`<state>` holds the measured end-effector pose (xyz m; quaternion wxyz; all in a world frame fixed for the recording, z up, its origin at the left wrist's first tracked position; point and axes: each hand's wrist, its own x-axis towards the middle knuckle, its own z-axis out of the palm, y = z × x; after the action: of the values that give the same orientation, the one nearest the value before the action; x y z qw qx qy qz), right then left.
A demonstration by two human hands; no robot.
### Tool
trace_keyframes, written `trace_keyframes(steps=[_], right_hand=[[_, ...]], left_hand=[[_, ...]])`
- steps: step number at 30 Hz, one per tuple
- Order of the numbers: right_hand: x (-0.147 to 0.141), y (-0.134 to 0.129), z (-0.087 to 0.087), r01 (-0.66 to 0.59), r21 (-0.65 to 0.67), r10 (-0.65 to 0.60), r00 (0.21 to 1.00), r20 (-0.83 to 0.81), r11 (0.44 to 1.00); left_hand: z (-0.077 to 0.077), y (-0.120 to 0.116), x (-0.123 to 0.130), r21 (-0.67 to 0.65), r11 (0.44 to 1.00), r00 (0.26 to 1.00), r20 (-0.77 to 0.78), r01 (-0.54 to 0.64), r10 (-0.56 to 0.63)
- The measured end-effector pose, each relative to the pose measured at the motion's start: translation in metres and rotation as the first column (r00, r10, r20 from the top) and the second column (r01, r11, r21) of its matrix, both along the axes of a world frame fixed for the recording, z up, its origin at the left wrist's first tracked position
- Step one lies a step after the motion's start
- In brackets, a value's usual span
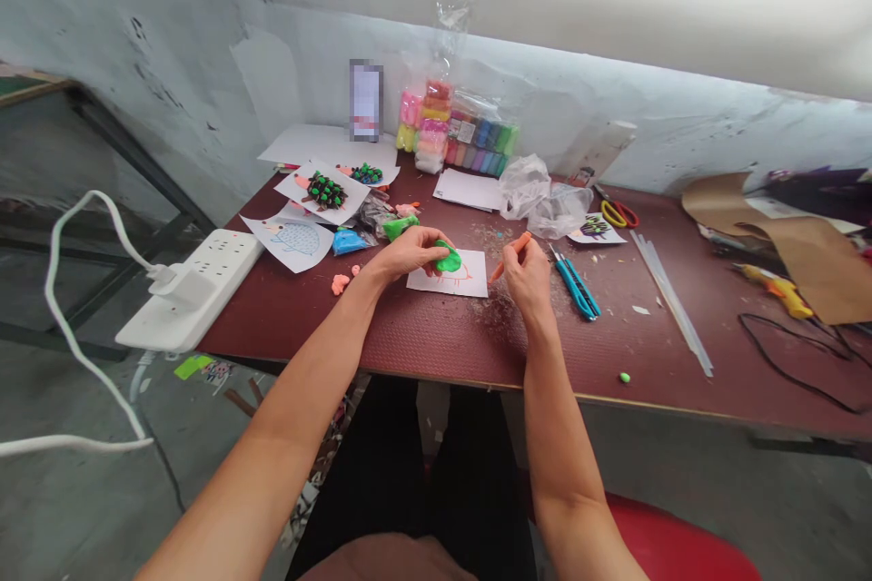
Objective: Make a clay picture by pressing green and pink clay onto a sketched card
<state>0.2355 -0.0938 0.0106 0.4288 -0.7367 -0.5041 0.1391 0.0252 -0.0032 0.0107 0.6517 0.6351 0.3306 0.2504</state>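
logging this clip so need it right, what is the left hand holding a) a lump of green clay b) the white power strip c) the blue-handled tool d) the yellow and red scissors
a, the left hand has its fingers around a lump of bright green modelling clay, just above a white paper sheet.

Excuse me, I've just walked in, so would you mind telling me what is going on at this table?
A person seated at a maroon table has a lump of green modelling clay in the left hand, held to a paper sheet with an orange drawing. The right hand grips a thin orange stick. Bagged coloured clay stands farther back.
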Motion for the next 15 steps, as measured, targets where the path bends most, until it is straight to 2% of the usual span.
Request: trace_keyframes(steps=[3, 6, 9, 10, 12, 13, 15], right_hand=[[0.004, -0.002, 0.004, 0.069, -0.195, -0.034, 0.983, 0.181, 0.978], [0.001, -0.006, 0.007, 0.18, -0.381, -0.022, 0.923, 0.384, 0.907], [-0.003, -0.011, 0.007, 0.245, -0.465, 0.004, 0.882, 0.472, 0.851], [-0.004, -0.012, 0.007, 0.254, -0.462, 0.001, 0.875, 0.483, 0.85], [-0.005, -0.013, 0.007, 0.252, -0.392, -0.03, 0.871, 0.491, 0.885], [-0.005, -0.013, 0.008, 0.227, -0.326, -0.048, 0.878, 0.477, 0.918], [-0.008, -0.009, 0.011, 0.101, -0.173, -0.028, 0.923, 0.383, 0.98]], left_hand=[[-0.001, 0.002, 0.0, -0.005, 0.999, 0.998, 0.031, -0.049, 0.049], [-0.004, 0.004, 0.001, -0.003, 0.995, 0.994, 0.038, -0.098, 0.098], [-0.005, 0.005, 0.001, 0.002, 0.991, 0.991, 0.025, -0.131, 0.131], [-0.005, 0.005, 0.001, 0.005, 0.991, 0.991, 0.019, -0.133, 0.133], [-0.004, 0.005, 0.001, 0.01, 0.991, 0.991, 0.011, -0.132, 0.132], [-0.003, 0.005, 0.0, 0.015, 0.991, 0.991, 0.009, -0.133, 0.133], [-0.002, 0.004, 0.0, 0.026, 0.99, 0.99, 0.013, -0.14, 0.14]])
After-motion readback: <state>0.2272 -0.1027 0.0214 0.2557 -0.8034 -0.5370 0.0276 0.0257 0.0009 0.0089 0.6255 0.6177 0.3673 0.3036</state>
